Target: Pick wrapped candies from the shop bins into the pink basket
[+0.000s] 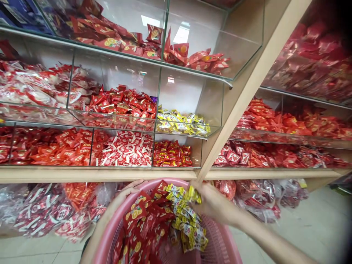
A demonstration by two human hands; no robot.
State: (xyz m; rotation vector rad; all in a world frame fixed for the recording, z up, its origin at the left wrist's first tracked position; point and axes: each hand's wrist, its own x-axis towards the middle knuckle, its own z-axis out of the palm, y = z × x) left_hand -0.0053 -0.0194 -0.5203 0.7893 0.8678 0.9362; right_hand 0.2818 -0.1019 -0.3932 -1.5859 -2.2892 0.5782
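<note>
A pink plastic basket (220,238) is at the bottom middle, below the shelf edge. Inside it, red packets with orange-slice prints (140,223) fill the left and middle, and small yellow-wrapped candies (189,227) lie on the right. My left hand (130,190) is closed over the basket's far left rim, its fingertips partly hidden. Over the right part of the basket, my right hand (207,201) is closed on some yellow-wrapped candies (193,195), just above the others.
Glass-fronted shelves hold red packets (123,102), yellow-wrapped candies (181,123) and red-and-white candies (126,148). A slanting wooden post (247,95) divides them. Under the wooden ledge (68,175) are plastic bags of candy (41,212) on the left and more bags (258,198) on the right.
</note>
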